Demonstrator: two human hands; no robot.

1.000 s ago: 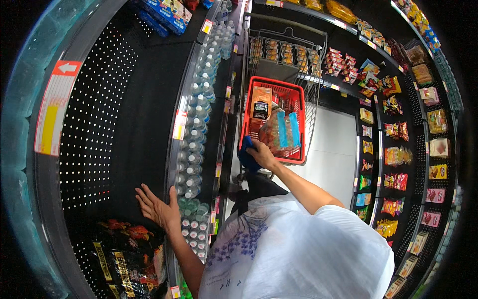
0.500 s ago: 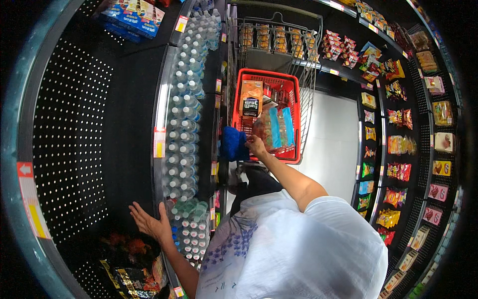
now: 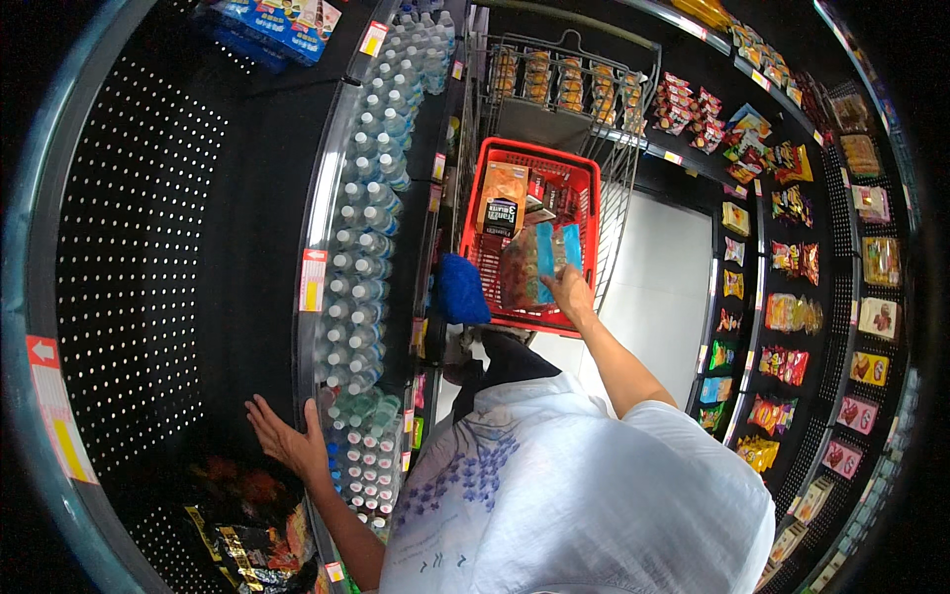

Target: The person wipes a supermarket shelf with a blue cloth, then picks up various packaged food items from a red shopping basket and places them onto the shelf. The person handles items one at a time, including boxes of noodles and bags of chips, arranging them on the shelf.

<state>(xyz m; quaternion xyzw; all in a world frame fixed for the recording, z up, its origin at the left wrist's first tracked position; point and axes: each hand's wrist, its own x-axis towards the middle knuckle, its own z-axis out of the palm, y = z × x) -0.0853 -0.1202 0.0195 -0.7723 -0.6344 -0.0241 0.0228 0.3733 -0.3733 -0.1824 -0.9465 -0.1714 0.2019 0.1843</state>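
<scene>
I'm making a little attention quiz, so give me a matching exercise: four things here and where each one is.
1. Left hand
2. Right hand
3. Blue item
4. Orange box

A. inside the red basket, toward its far end
B. at the black shelf
C. at the basket's near left corner
D. at the blue-banded packaging

Pairs: 1-B, 2-D, 3-C, 4-A

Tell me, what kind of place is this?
It looks like a shop, most likely a grocery store. You can see rows of bottles on one side, snack bags lined up on shelves on the other, and a red shopping basket with packages inside.
</scene>
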